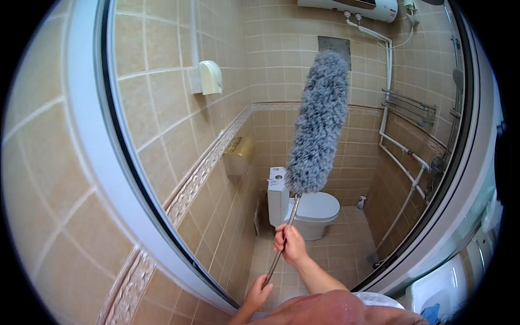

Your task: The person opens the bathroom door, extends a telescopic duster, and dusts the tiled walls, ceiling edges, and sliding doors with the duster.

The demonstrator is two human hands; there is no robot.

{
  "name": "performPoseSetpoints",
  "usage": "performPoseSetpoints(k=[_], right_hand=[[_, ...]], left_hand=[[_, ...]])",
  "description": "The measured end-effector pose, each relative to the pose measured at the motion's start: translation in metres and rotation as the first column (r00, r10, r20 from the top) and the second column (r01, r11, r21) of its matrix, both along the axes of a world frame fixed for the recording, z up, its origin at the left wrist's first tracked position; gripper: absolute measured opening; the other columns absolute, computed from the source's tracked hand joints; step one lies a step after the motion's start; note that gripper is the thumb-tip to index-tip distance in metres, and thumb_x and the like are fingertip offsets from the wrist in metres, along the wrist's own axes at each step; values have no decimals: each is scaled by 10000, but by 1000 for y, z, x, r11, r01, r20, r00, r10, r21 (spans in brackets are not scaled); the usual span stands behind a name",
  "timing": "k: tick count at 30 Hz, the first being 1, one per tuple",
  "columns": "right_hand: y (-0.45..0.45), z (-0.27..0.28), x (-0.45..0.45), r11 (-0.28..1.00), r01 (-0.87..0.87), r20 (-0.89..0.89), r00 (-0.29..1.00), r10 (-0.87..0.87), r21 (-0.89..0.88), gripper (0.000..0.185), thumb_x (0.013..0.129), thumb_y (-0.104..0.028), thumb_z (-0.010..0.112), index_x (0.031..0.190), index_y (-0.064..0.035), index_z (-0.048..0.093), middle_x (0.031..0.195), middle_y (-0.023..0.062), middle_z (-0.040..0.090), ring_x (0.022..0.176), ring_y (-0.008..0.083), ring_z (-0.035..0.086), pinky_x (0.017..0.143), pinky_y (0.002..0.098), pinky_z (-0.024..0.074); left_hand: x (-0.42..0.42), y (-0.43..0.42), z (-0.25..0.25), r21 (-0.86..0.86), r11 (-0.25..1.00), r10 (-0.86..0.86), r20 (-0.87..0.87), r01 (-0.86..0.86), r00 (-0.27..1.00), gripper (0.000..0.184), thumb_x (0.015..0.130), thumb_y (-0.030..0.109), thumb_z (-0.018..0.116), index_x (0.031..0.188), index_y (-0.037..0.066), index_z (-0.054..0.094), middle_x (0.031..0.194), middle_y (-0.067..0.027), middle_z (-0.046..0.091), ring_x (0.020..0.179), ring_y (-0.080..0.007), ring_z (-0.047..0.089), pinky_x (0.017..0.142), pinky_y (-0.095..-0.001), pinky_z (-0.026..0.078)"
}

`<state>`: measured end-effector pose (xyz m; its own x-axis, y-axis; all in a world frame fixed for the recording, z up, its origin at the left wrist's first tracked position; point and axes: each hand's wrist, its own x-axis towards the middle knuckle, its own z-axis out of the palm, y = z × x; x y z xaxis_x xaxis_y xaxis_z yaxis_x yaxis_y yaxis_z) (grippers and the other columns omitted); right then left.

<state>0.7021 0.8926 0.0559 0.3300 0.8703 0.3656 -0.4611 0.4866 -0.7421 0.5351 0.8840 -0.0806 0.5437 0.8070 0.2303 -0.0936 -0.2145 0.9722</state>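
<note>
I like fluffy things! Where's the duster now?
In the head view, the duster is just right of centre, its fluff showing above the toilet. The left hand and right hand hold its pole.

A white toilet (318,209) stands near a gold box (239,155).

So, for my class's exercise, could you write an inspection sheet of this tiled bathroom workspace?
Surface: beige square-tiled floor.
Job's things: long, fluffy grey duster on a thin metal pole, its head raised.
Clutter: small whitish bottle-like item in the far floor corner; crumpled blue item by the white basin.
Hands: right hand grips the pole below the duster head; left hand holds it lower down.
Cables: thin white looped line beside the white cylindrical water heater, probably a cable.
Surroundings: beige tiled walls, white toilet, glossy gold wall box, white wall pipes.
</note>
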Motion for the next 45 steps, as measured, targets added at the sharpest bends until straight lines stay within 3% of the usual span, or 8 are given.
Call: performPoseSetpoints(k=[2, 5, 14, 30, 32, 39, 41, 45], right_hand=[[-1, 0, 5, 999, -19, -9, 1000, 18, -49, 320, 939, -359, 356, 946, -57, 462, 623, 33, 420, 510, 132, 388, 524, 311, 397], [0, 2, 19, 994, -31, -5, 1000, 31, -103, 304, 939, -341, 367, 937, -54, 466, 640, 39, 438, 534, 135, 406, 553, 313, 404], [61, -4, 97, 993, 32, -35, 999, -36, -113, 277, 943, -325, 363, 868, -71, 445, 591, 14, 387, 480, 126, 378, 542, 307, 402], [109, 11, 181, 961, 224, -48, 971, -235, -164, 261, 930, -325, 393, 863, -81, 458, 536, -20, 308, 442, 108, 318, 469, 304, 373], [122, 20, 194, 982, 189, -92, 977, -191, -21, 268, 929, -348, 388, 860, -101, 464, 526, -36, 286, 426, 92, 307, 440, 283, 359], [185, 81, 181, 960, 156, -114, 985, -133, 231, 281, 956, -332, 319, 866, -104, 456, 538, -41, 294, 411, 64, 274, 412, 242, 325], [206, 92, 167, 946, 120, -126, 988, -85, 301, 278, 959, -324, 312, 875, -103, 459, 539, -42, 295, 410, 62, 274, 411, 241, 323], [253, 142, 146, 914, -52, -49, 996, 79, 402, 283, 964, -310, 300, 916, -94, 476, 542, -42, 298, 411, 58, 274, 413, 239, 319]], left_hand=[[21, 4, 49, -142, 981, -114, 103, 128, 988, 336, 867, 179, 516, 1142, -7, 464, 776, -40, 559, 651, -102, 517, 582, -242, 425], [48, 18, 72, -53, 988, -144, -13, 143, 989, 286, 888, 166, 477, 1124, 3, 485, 716, -10, 524, 619, -68, 487, 555, -206, 396], [125, 84, 57, -306, 895, -298, 133, 325, 945, 219, 909, 180, 454, 1033, 22, 542, 623, 48, 427, 531, -31, 376, 485, -184, 318], [188, 122, 21, -315, 903, -305, 11, 293, 952, 274, 908, 200, 451, 1115, 36, 523, 666, 37, 457, 598, -58, 421, 556, -200, 363], [175, 120, 14, -313, 901, -352, -119, 301, 928, 295, 902, 216, 466, 1131, 38, 517, 755, 3, 515, 710, -100, 475, 660, -241, 407], [113, 208, -117, -25, 976, -217, -96, 216, 971, 268, 891, 211, 492, 1094, 39, 524, 855, -26, 554, 811, -128, 495, 752, -274, 419], [81, 240, -95, -68, 966, -260, -264, 251, 929, 235, 884, 208, 507, 1042, 35, 525, 919, -40, 564, 864, -115, 490, 785, -270, 417], [62, 241, -39, -56, 997, -56, -214, 45, 975, 207, 880, 204, 517, 994, 31, 522, 904, -48, 565, 840, -112, 489, 761, -272, 420]])
